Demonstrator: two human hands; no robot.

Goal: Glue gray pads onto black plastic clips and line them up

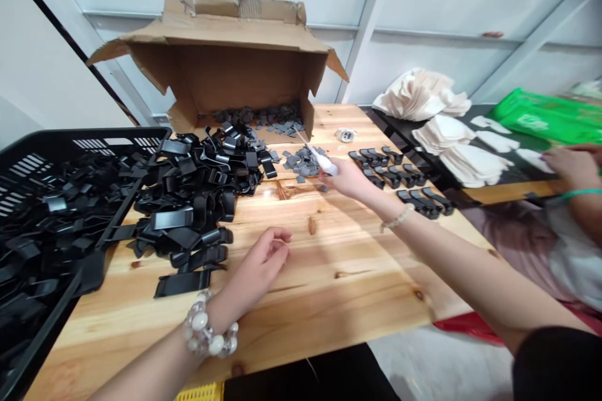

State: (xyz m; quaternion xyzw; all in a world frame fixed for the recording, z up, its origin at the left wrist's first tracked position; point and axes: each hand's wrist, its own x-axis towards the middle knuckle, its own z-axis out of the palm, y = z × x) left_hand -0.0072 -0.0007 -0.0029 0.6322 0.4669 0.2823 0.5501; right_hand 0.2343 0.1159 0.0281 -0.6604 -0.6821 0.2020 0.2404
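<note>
My right hand [347, 179] is closed around a white tool [320, 158] with a thin pointed tip; its exact kind is unclear. The tip reaches over a loose heap of small grey squares [301, 161] in front of the cardboard box. My left hand [267, 257] hovers at or just above the bare wood, palm turned inward, fingers loosely bent and thumb apart, with nothing visible in it. Left of it lies a big pile of bent black clips [197, 194]. Beyond my right wrist, several similar black clips [399, 175] stand in rows.
An open cardboard box [226, 62] at the back holds more grey squares. A black crate [94, 138] full of black clips stands on the left. A white roll [345, 135] lies by the box. On the right, another person's hands [576, 169] are near white cloth pieces [475, 163] and a green bag [540, 116].
</note>
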